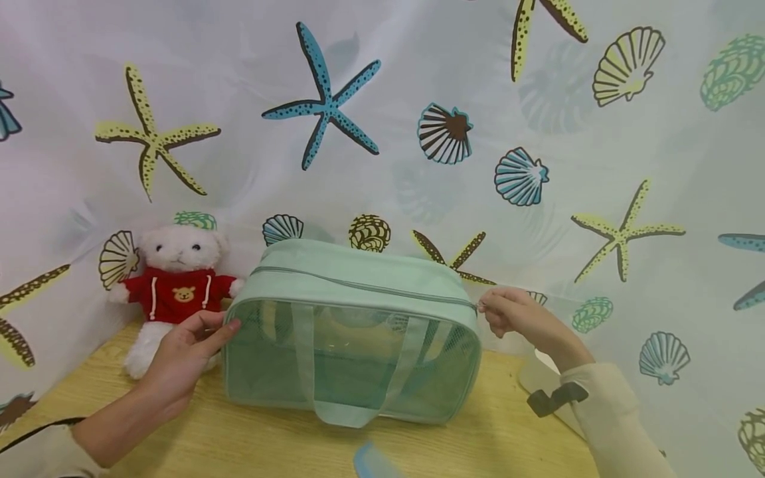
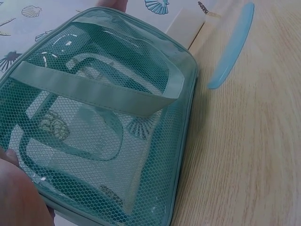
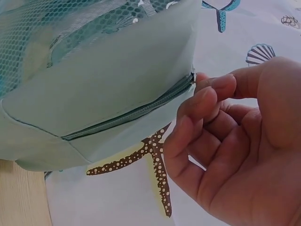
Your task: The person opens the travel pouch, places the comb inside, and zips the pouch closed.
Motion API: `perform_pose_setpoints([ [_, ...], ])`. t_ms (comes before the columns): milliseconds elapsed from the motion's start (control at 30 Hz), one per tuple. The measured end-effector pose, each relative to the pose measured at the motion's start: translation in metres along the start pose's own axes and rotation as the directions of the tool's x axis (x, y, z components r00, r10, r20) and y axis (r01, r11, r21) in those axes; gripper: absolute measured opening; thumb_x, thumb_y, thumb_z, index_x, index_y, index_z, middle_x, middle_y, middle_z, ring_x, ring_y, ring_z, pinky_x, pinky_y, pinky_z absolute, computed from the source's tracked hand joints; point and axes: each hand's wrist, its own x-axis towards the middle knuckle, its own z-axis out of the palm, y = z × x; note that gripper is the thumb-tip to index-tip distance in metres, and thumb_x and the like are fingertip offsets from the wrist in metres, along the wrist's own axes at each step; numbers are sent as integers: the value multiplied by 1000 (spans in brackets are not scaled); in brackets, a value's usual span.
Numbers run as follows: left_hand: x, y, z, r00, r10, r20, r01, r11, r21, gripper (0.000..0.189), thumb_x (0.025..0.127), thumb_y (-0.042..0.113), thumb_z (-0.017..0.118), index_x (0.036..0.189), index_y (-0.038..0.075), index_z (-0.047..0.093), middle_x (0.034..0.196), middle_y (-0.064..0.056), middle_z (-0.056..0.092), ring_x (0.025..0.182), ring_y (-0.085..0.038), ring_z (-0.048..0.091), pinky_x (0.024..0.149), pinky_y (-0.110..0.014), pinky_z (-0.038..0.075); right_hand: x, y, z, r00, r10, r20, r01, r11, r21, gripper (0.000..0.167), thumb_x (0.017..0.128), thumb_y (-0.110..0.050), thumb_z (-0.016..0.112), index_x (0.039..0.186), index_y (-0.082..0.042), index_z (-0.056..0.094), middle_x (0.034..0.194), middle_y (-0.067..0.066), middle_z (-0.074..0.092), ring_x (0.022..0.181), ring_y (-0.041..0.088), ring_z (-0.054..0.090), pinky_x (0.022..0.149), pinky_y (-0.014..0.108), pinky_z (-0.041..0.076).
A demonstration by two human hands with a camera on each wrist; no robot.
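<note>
A mint-green wash bag (image 1: 352, 362) with see-through mesh panels and a strap handle (image 1: 346, 415) stands upright on the wooden table. Its zipper (image 1: 382, 287) runs along the top, closed along the stretch that shows. At the bag's left end, my left hand (image 1: 179, 355) grips the edge, thumb on the front and fingers behind. My right hand (image 1: 514, 312) is at the upper right corner, thumb and index finger pinching the zipper pull, which they mostly hide. In the right wrist view the zipper's slider (image 3: 193, 77) shows right at the fingertips of the right hand (image 3: 225, 127).
A white teddy bear (image 1: 182, 292) in a red hoodie sits left of the bag, behind my left hand. A light-blue curved piece (image 2: 233, 47) lies on the table in front. A white block-like object (image 1: 538, 375) is by my right forearm. Behind hangs a seashell-print curtain (image 1: 382, 66).
</note>
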Motion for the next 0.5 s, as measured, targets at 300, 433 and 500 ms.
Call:
perform_pose_setpoints([
  [300, -1, -1, 2, 1000, 3, -6, -3, 1000, -5, 5, 101, 33, 67, 105, 32, 67, 101, 22, 61, 99, 0, 54, 84, -16, 46, 7, -12, 2, 1000, 25, 0, -25, 997, -68, 35, 111, -28, 42, 101, 0, 61, 67, 1, 40, 61, 14, 44, 63, 31, 45],
  [433, 0, -2, 1, 1000, 4, 2, -4, 1000, -18, 5, 101, 32, 67, 106, 31, 67, 101, 21, 61, 99, -1, 55, 84, -16, 46, 10, -21, 2, 999, 31, 17, -29, 993, -114, 36, 111, -29, 41, 101, 0, 61, 67, 0, 41, 60, 13, 45, 62, 29, 44],
  [500, 1, -2, 1, 1000, 10, 10, -9, 1000, -20, 6, 101, 31, 66, 107, 30, 67, 101, 21, 61, 99, -1, 55, 83, -16, 47, 12, -25, 2, 999, 31, 32, -26, 990, -141, 37, 112, -29, 40, 100, 0, 60, 67, -1, 42, 61, 13, 45, 63, 29, 44],
])
